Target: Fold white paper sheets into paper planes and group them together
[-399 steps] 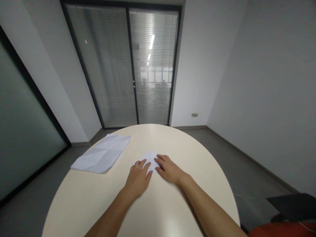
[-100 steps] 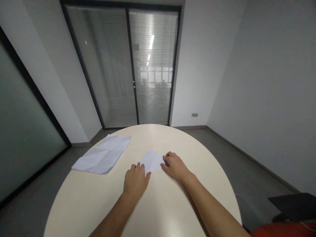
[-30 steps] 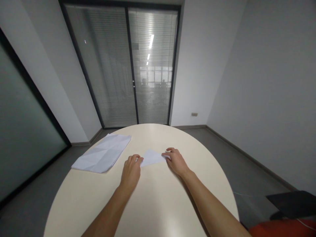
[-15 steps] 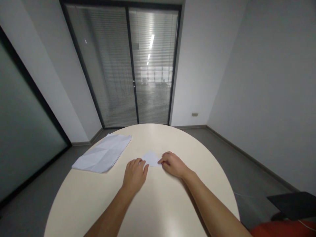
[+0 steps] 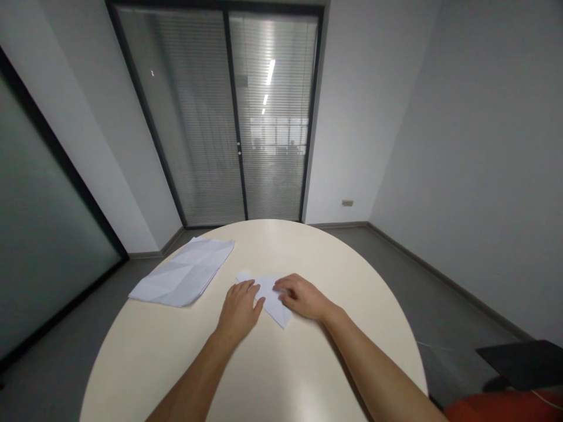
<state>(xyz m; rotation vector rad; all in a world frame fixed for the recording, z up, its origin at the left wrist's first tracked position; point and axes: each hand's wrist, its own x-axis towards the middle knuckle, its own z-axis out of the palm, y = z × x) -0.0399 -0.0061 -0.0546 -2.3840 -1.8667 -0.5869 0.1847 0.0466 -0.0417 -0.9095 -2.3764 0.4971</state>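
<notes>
A small folded sheet of white paper [image 5: 269, 296] lies on the round table in front of me, one pointed corner toward me and another end showing beyond my left fingers. My left hand [image 5: 240, 302] rests on its left part, fingers laid flat and thumb held apart. From the right, my right hand [image 5: 302, 296] reaches over the paper with bent fingers. Its fingertips are at the paper's upper right part, and a gap shows between thumb and index finger. Both hands cover parts of the sheet.
A stack of creased white paper [image 5: 185, 272] lies at the left of the cream round table [image 5: 259, 375]. Beyond the table stands a glass door with blinds [image 5: 202, 146]. At the lower right are a dark flat object [image 5: 523, 363] and something red [image 5: 497, 407].
The folded paper has turned, and a corner now points toward me where a straight edge was. My right hand has shifted slightly left over it, its fingers less pinched. The left hand has barely moved.
</notes>
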